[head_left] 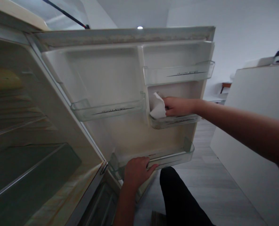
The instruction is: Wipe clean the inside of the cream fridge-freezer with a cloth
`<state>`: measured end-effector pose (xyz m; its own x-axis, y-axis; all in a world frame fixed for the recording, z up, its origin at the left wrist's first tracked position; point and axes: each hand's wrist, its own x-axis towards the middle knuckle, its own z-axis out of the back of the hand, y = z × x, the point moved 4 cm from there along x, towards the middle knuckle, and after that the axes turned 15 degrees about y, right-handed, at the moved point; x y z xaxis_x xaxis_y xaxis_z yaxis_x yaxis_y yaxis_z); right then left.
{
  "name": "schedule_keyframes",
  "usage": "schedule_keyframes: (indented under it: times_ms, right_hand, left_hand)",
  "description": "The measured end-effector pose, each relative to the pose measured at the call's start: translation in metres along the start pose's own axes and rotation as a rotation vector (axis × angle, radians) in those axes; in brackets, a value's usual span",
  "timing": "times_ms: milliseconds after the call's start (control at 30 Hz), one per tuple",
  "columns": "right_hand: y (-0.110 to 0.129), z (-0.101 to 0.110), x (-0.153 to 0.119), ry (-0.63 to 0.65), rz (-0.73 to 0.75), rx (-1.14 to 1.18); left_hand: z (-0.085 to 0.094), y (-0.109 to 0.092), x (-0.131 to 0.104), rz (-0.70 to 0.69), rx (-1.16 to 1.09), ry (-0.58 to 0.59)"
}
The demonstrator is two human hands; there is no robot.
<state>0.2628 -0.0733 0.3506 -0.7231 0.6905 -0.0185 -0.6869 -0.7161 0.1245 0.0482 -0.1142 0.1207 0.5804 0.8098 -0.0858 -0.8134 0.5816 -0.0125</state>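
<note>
The inner side of an open refrigerator door (111, 69) faces me, fitted with clear plastic shelves. My right hand (178, 106) reaches into the middle right door shelf (177, 122), its fingers closed on a white paper towel (157, 106) that rests against the shelf's left end. Part of those fingers is hidden behind the hand and the towel. Lower down, my left hand (138, 171) lies over the front rim of the bottom door shelf (172, 159), thumb pointing right and fingers bent over the edge.
At the left is the open fridge interior, with a yellow object (4, 79) high up and a glass shelf (31, 175). An upper right door shelf (178, 73) and a left door shelf (108, 110) are mounted above. A white cabinet (254, 125) stands right; my dark-clothed leg (179, 197) is below.
</note>
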Motion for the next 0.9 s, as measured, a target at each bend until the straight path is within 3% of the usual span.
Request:
schedule_keyframes:
  times_ms: [100, 200, 300, 467, 667, 833, 900]
  right_hand:
    - [-0.009, 0.001, 0.003, -0.032, -0.011, 0.229]
    - [-0.009, -0.003, 0.004, 0.034, 0.054, 0.335]
    - [-0.004, -0.005, 0.003, 0.079, 0.072, 0.304]
    - [-0.003, -0.004, -0.008, 0.088, -0.067, 0.223]
    - [-0.022, 0.002, -0.041, 0.122, -0.237, 0.183]
    - [-0.029, 0.002, -0.053, 0.174, -0.255, 0.202]
    - [-0.032, 0.010, -0.055, 0.022, -0.325, 0.141]
  left_hand:
    - [0.001, -0.001, 0.001, -0.007, -0.006, -0.001]
    - [0.001, -0.002, 0.003, -0.002, -0.006, -0.001]
    - [0.002, -0.003, 0.005, 0.007, -0.002, -0.008]
    - [0.003, -0.003, 0.007, 0.011, 0.005, -0.004]
    - [0.002, -0.003, 0.006, 0.011, -0.002, 0.001]
    - [0.003, -0.002, 0.005, 0.012, -0.015, 0.011]
    - [0.003, -0.002, 0.005, 0.005, -0.012, 0.016]
